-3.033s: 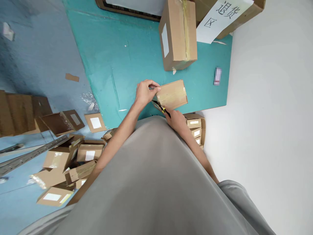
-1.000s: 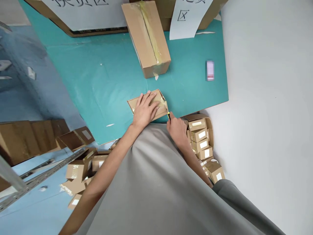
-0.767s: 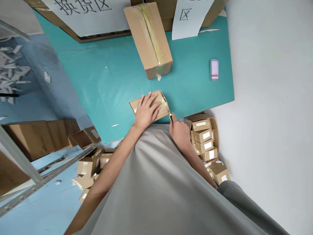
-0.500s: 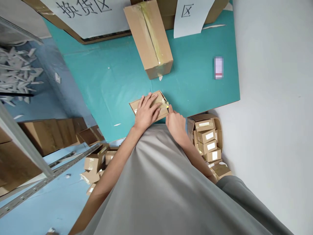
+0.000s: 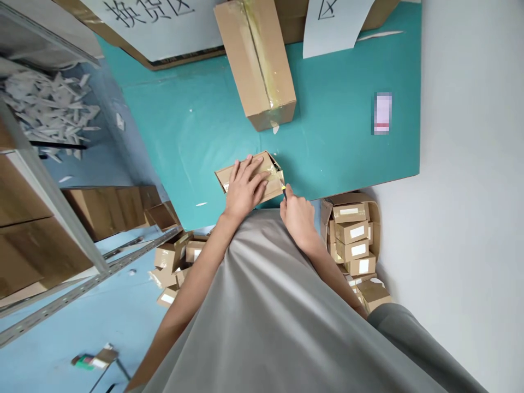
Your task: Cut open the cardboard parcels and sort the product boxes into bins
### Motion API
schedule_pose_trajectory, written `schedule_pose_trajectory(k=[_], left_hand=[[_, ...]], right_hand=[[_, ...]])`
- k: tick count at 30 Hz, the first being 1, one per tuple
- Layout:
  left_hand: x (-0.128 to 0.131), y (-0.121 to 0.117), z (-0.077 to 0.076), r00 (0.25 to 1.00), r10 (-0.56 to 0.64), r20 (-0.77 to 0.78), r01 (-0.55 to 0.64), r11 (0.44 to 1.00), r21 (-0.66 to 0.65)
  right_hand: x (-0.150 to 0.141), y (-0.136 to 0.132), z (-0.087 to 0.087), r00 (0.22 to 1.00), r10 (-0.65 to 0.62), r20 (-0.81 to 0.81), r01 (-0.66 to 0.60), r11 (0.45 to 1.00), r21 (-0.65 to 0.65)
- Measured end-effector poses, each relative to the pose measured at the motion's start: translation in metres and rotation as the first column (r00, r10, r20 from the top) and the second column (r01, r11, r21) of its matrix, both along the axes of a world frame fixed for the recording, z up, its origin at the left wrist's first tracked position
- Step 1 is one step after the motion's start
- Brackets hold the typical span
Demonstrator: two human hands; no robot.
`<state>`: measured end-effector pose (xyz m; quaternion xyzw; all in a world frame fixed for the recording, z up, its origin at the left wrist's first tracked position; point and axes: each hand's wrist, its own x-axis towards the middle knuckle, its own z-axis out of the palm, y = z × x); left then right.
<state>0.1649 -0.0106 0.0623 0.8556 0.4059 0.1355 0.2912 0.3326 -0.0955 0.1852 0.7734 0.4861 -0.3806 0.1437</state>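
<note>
A small taped cardboard box (image 5: 268,188) lies on the green tabletop (image 5: 335,147) close to my body. My left hand (image 5: 244,188) rests on top of it with the fingers spread, covering much of the lid. My right hand (image 5: 298,215) is closed round a black and yellow utility knife (image 5: 284,190). The knife's tip is at the right end of the box, where the tape (image 5: 273,173) looks cut and a dark gap shows along the edge. What is inside the box cannot be made out.
A larger taped carton (image 5: 257,65) stands farther back, before boxes bearing paper signs (image 5: 335,27). A blurred-out pale item (image 5: 382,113) lies at right. Below the table edge, a big carton (image 5: 374,218) holds several small boxes. Metal shelving (image 5: 88,284) and more cartons (image 5: 110,210) are at left.
Three seconds ago my left hand held the box's left end and the knife was there. Now that hand lies flat on top and the knife is at the right end. The view has shifted.
</note>
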Motion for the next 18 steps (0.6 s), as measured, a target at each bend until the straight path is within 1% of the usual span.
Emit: schedule_pose_trajectory(k=[3,9,11,15,18], left_hand=[[0.002,-0.001,0.001,1.000,0.028,-0.013,-0.028,1.000,0.009],[0.004,-0.006,0.005,0.998,0.050,-0.046,-0.053,0.997,-0.050],[0.005,-0.008,0.007,0.997,0.058,-0.050,-0.061,0.996,-0.059],[0.007,-0.010,0.008,0.995,0.076,-0.064,-0.080,0.995,-0.062],[0.008,-0.010,0.007,0.995,0.075,-0.066,-0.079,0.994,-0.076]], right_hand=[[0.002,0.008,0.000,0.999,0.022,-0.026,-0.022,1.000,0.015],[0.010,0.012,0.014,0.996,0.068,-0.061,-0.065,0.996,0.057],[0.013,0.014,0.014,0.995,0.073,-0.066,-0.070,0.996,0.050],[0.013,0.026,0.002,0.994,0.081,-0.076,-0.079,0.996,0.038],[0.013,0.035,-0.011,0.993,0.084,-0.082,-0.079,0.995,0.065]])
